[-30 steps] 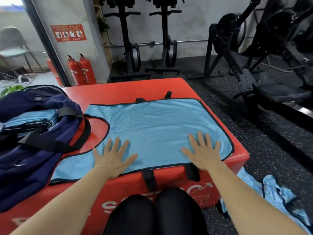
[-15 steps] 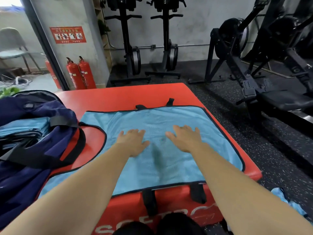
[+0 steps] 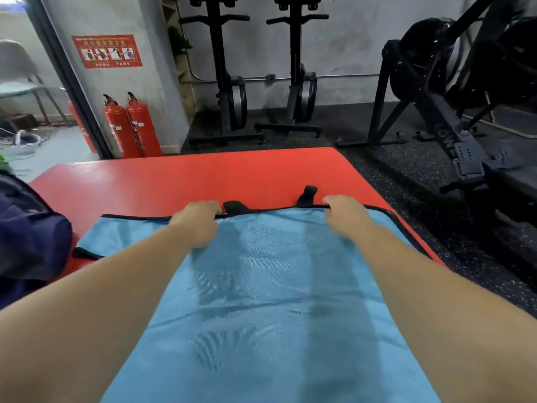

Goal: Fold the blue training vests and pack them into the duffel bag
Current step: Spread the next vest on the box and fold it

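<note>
Both hands sit at the far hem of the blue vest (image 3: 276,301), which lies spread flat on the red padded block (image 3: 189,175), with its near part running back under the forearms toward the person. The left hand (image 3: 197,218) curls its fingers over the black-trimmed edge and the right hand (image 3: 344,212) does the same. Each appears clamped on the hem, though the fingertips tuck out of sight. Between the 2 grips, 2 black straps (image 3: 234,205) poke out past the hem onto the red surface. Holding the edge at 2 spread points probably keeps it straight, so the far half can be drawn toward the body in 1 even fold. The duffel bag (image 3: 29,242) lies well to the left of the left hand, handy for packing.
</note>
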